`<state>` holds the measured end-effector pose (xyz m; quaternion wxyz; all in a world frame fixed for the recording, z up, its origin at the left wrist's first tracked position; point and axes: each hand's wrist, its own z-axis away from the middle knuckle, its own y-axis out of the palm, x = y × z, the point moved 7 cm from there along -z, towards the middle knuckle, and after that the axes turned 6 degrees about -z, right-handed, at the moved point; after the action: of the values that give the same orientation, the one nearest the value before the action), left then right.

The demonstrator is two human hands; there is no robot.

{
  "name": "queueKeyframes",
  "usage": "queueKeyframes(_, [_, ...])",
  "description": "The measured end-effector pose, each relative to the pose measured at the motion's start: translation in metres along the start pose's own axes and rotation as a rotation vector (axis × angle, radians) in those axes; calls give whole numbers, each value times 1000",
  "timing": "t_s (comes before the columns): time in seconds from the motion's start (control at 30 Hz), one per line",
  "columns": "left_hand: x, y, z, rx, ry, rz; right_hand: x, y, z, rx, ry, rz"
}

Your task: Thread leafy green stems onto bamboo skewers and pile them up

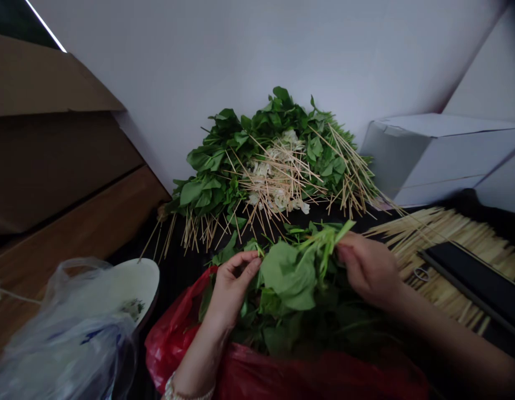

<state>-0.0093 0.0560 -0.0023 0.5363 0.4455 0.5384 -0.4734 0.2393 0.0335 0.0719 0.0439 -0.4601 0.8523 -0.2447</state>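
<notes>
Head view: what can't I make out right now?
All in the head view:
Right hand: some fingers hidden behind the hand itself.
Red bag: cut off by the bottom edge; leafy greens hide its inside.
Bowl: partly covered by the clear plastic bag; bits inside too small to identify.
Dark flat object: cut off by the right edge.

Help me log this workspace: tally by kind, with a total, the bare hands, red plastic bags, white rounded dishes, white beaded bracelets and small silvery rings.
Bare left hand and bare right hand: 2
Red plastic bag: 1
White rounded dish: 1
White beaded bracelet: 1
Small silvery ring: 1
Total: 6
</notes>
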Motion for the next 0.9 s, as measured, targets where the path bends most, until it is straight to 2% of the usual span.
queueKeyframes(0.13, [10, 0, -1, -5, -140, 154, 17, 21, 8, 111, -83, -109])
queueKeyframes(0.33, [16, 8, 0, 100, -255, 304, 27, 48, 17, 286, -106, -98])
queueKeyframes(0.57, [14, 16, 5, 183, -265, 318, 23, 51, 21, 281, -64, -60])
queueKeyframes(0.63, [10, 11, 3, 134, -186, 209, 21, 51, 22, 275, -49, -41])
queueKeyframes(0.67, [5, 6, 1, 76, -96, 110, 21, 51, 23, 276, -46, -34])
queueKeyframes(0.77, [-23, -9, 3, -137, 288, -256, 20, 52, 23, 288, -41, -28])
queueKeyframes(0.8, [-30, -10, 5, -176, 381, -342, 20, 53, 24, 295, -39, -29])
queueKeyframes(0.83, [-34, -10, 7, -186, 429, -388, 20, 53, 24, 300, -38, -32])
queueKeyframes(0.9, [-32, -9, 7, -151, 395, -365, 19, 54, 24, 311, -35, -35])
